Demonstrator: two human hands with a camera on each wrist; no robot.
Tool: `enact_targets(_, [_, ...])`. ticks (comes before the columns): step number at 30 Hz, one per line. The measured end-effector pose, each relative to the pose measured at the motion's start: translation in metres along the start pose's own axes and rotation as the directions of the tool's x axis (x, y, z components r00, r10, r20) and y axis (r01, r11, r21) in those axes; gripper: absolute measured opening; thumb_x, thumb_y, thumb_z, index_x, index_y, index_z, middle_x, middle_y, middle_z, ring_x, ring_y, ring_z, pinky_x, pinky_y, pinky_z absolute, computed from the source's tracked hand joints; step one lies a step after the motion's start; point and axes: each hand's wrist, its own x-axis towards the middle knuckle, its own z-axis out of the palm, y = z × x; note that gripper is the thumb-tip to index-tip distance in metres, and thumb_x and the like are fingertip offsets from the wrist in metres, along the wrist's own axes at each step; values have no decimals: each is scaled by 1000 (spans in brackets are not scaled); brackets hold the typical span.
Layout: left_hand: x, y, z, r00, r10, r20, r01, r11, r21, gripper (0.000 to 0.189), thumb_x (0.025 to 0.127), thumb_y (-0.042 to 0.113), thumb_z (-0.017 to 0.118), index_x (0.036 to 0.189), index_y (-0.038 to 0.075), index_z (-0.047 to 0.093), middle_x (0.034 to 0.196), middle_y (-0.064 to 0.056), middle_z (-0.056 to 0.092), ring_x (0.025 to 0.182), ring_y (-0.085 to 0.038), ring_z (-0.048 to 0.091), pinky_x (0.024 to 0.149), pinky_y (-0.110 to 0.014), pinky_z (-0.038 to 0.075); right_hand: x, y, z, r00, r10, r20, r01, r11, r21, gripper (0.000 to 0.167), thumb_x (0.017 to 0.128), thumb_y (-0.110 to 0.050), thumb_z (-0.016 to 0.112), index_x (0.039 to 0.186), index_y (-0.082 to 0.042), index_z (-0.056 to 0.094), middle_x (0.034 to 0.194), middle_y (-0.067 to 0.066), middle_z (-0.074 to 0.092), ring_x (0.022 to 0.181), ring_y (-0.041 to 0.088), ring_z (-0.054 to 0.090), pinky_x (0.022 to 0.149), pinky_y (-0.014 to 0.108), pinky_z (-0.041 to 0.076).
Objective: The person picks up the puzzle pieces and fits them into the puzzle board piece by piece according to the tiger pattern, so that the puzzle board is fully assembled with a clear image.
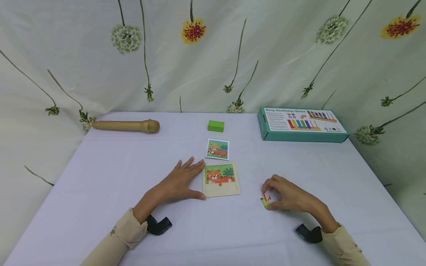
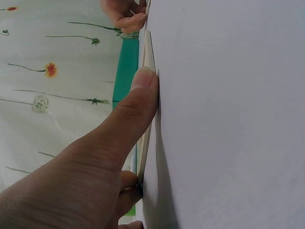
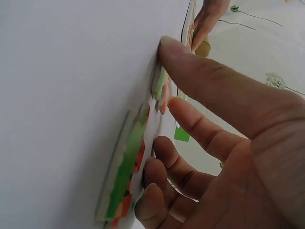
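Shows left hand (image 1: 181, 181) with fingers spread, touching the square pale-wood tiger puzzle board (image 1: 221, 191); right hand (image 1: 290, 194) pinching a small green-and-orange puzzle piece (image 1: 265, 202), well apart, over the white cloth-covered surface (image 1: 229, 232). May nudge a second green-and-orange piece (image 3: 125, 171) through fingers curled so near.

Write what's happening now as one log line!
left hand: touches tray | right hand: pinches piece | tray: lower part unfilled
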Motion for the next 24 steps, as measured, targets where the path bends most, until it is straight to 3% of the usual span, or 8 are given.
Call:
enact_targets(8, [1, -2, 1, 1000, -10, 8, 10, 1000, 7, 112, 66, 68, 73, 153, 17, 24, 158, 4, 21, 148, -27, 2, 117, -54, 0, 4, -4, 4, 999, -8, -42, 9, 1000, 20, 36, 76, -16, 81, 100, -21, 55, 95, -7, 51, 88, 11, 47, 76, 25, 45])
enact_targets(19, [-1, 0, -2, 1000, 15, -2, -15, 1000, -6, 112, 66, 68, 73, 152, 14, 26, 158, 0, 23, 148, -29, 4, 117, -55, 1, 7, -4, 6, 999, -31, -30, 33, 995, 96, 34, 81, -9, 75, 103, -17, 50, 80, -7, 54, 71, 7, 50, 62, 21, 46])
enact_targets(24, [-1, 0, -2, 1000, 14, -4, -14, 1000, -3, 112, 66, 68, 73, 153, 15, 26, 158, 0, 23, 148, -29, 4, 117, -56, 1, 7, -4, 7, 999, -27, -32, 31, 992, 124, 26, 88, -7, 68, 105, -16, 51, 77, -7, 54, 63, 5, 50, 54, 21, 46])
